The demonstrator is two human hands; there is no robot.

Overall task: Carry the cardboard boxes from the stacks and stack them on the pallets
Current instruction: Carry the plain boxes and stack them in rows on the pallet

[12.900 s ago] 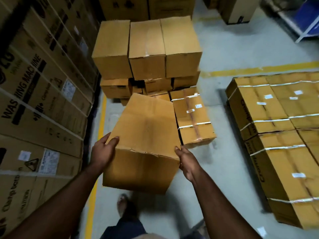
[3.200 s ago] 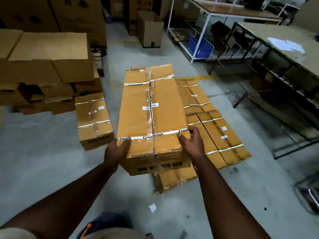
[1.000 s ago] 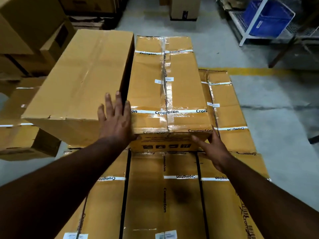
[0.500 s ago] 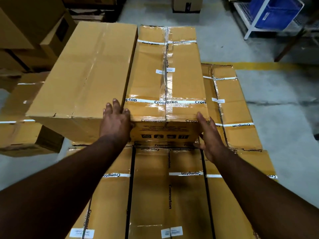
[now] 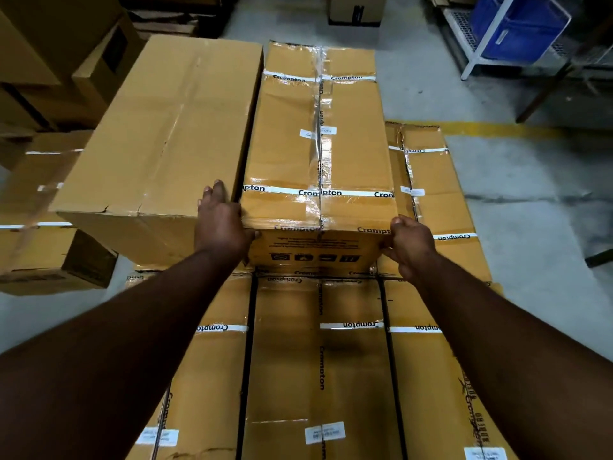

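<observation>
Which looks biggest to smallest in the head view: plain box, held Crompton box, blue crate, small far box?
1. plain box and Crompton box, gripped by left hand and right hand: alike, unranked.
2. blue crate.
3. small far box.
The last two are farther away and cropped, so unsure.

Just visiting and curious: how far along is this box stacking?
Done: a bottom layer of taped boxes lies flat, with a plain box on top. In hand: the left hand and right hand grip the Crompton box beside it. Left: more boxes wait on the floor.
</observation>
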